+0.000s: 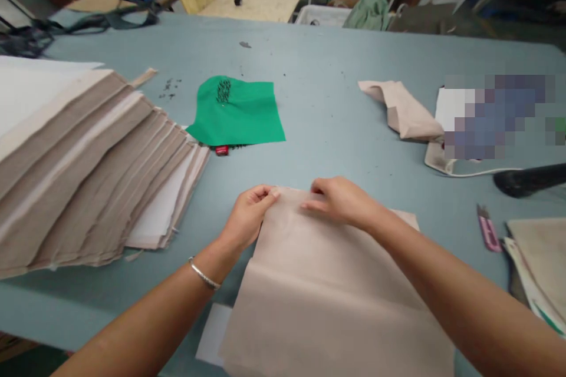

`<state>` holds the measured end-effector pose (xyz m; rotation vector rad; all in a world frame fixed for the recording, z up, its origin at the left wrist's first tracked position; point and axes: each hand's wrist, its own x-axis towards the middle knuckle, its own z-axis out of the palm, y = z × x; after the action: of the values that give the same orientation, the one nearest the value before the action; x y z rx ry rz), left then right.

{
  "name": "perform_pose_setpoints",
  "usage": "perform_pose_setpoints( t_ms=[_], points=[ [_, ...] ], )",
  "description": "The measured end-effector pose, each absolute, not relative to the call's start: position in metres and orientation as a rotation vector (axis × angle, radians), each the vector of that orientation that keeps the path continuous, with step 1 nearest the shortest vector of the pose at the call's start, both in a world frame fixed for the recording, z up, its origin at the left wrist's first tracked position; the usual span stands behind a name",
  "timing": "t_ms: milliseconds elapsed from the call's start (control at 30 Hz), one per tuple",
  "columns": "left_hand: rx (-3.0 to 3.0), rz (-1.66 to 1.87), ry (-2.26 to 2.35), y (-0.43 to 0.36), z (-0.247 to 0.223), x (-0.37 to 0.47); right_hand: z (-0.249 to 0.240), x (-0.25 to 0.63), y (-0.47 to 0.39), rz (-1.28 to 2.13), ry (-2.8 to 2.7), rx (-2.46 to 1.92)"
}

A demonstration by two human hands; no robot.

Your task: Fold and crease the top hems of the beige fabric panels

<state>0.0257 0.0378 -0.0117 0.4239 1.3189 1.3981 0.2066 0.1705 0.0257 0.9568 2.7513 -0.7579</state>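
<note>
A beige fabric piece (327, 288) lies flat on the blue-grey table (327, 123) right in front of me. My left hand (248, 213) pinches its far left corner between thumb and fingers. My right hand (340, 200) rests on the far edge beside it, fingers pressing the cloth down. A silver bangle sits on my left wrist. A white sheet (214, 333) peeks out from under the fabric's near left side.
A tall fanned stack of beige and white fabric pieces (84, 171) fills the left. A green cloth (236, 112) lies mid-table, a crumpled beige piece (404, 109) to the right. A pink cutter (487, 228), a black tool (530, 179) and more fabric (539, 265) sit at the right edge.
</note>
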Motion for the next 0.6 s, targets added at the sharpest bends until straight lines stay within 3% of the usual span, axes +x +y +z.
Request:
perform_pose_setpoints(
  t_ms=[200, 467, 600],
  points=[
    [0.47, 1.328, 1.335, 0.043, -0.012, 0.017, 0.039, 0.336, 0.217, -0.713, 2.31, 1.079],
    [1.773, 0.883, 1.684, 0.07, -0.006, -0.014, -0.002, 0.235, 0.16, -0.849, 3.022, 1.095],
    [1.988, 0.949, 1.648, 0.068, -0.021, -0.019, -0.023, 0.23, 0.152, -0.878, 3.292, 0.976]
  ],
)
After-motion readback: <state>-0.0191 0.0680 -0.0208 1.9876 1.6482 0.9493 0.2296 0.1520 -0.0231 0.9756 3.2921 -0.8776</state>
